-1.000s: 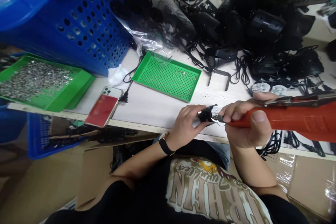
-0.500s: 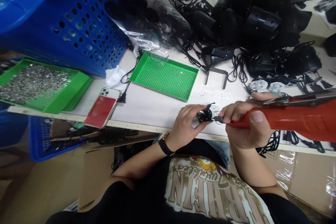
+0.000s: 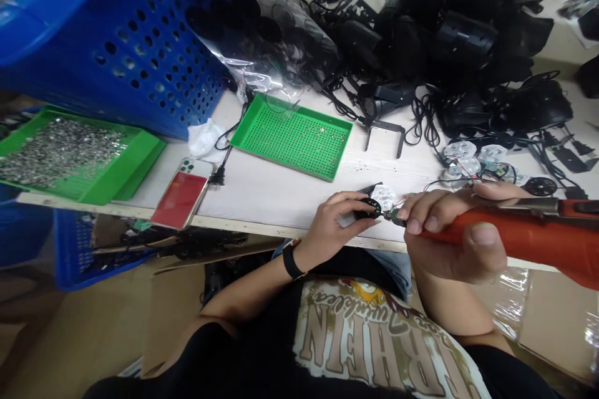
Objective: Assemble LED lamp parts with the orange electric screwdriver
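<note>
Black round part [image 3: 369, 214], near the table [image 3: 262, 196]'s front edge, is pinched in the left hand [image 3: 334, 218]; the right hand [image 3: 447, 237] grips an orange driver [image 3: 528, 230], tip at the part. Firm bracing and steady alignment should limit slipping. Beyond lies a green tray [image 3: 276, 137] with small metal pieces [image 3: 322, 129].

A red-backed phone [image 3: 180, 198] lies face down at the edge of a white table [image 3: 262, 199], a black plug [image 3: 218, 175] just beside it and a crumpled white tissue [image 3: 204, 137] near its camera end. Behind rises a large blue basket [image 3: 154, 31], pierced with holes, next to a clear plastic bag [image 3: 276, 65]. Brown cardboard [image 3: 171, 318] and a second blue basket [image 3: 70, 262] sit below table height.
</note>
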Demonstrator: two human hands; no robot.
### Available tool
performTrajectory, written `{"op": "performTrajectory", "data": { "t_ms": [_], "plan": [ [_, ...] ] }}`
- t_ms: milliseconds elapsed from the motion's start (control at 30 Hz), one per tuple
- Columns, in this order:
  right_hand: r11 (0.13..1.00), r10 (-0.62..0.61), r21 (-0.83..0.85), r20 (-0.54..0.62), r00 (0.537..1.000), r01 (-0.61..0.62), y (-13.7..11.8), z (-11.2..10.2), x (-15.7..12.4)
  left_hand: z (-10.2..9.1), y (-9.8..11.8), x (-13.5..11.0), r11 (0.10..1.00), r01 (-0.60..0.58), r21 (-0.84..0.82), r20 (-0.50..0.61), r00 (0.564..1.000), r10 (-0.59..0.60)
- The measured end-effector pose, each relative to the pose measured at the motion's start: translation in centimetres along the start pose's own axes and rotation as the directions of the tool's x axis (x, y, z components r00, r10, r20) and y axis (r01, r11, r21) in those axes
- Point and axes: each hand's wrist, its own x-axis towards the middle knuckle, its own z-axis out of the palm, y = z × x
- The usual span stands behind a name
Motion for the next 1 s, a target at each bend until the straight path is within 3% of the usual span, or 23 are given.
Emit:
{"op": "performTrajectory", "data": {
  "t_ms": [133,300,567,833,1000],
  "plan": [
    [1.0,0.01,0.009,0.021,1.0,-0.01,-0.5,-0.1,-0.2,-0.1,-0.2,0.2,0.999,0.031,-0.04,0.025,0.999,-0.03],
    [0.999,0.034,0.006,0.006,0.999,-0.034,-0.8,-0.5,-0.4,0.2,-0.8,-0.1,0.999,-0.019,-0.035,-0.006,1.0,0.019],
    [1.0,0.02,-0.018,0.009,1.0,-0.02,-0.1,-0.5,-0.9,0.2,-0.3,-0.2,0.994,-0.068,0.081,-0.047,0.996,0.072],
    [0.999,-0.018,0.032,0.027,0.999,0.017,-0.1,-0.4,-0.8,0.4,-0.1,-0.3,0.949,-0.166,0.268,-0.097,0.975,0.198],
    [0.995,-0.063,-0.076,-0.068,0.996,0.058,-0.8,-1.7,0.5,1.1,-0.4,0.6,0.953,-0.107,0.283,-0.045,0.991,0.125]
  ]
}}
